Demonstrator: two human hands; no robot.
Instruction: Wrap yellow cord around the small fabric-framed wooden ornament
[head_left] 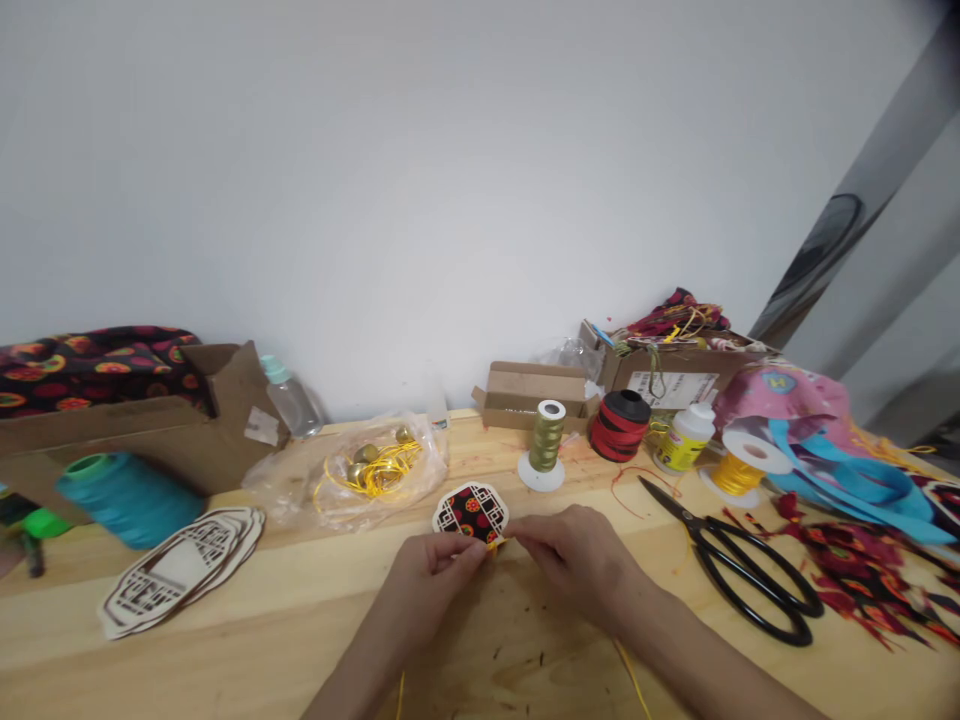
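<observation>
A small round ornament (471,510) with a white lattice frame and black fabric dotted red lies on the wooden table (300,630). A yellow cord (498,544) leaves its near edge. My left hand (433,568) and my right hand (577,555) meet just below the ornament, fingers pinched together on the yellow cord. More of the cord trails toward me under my right forearm (634,680).
Black scissors (742,570) lie right of my hands. Behind stand an olive thread spool (545,442), a red spool (619,424), a glue bottle (684,436) and a yellow spool (739,468). Left: lattice cutouts (180,570), a teal spool (124,497), a bag of gold bells (367,470), cardboard boxes.
</observation>
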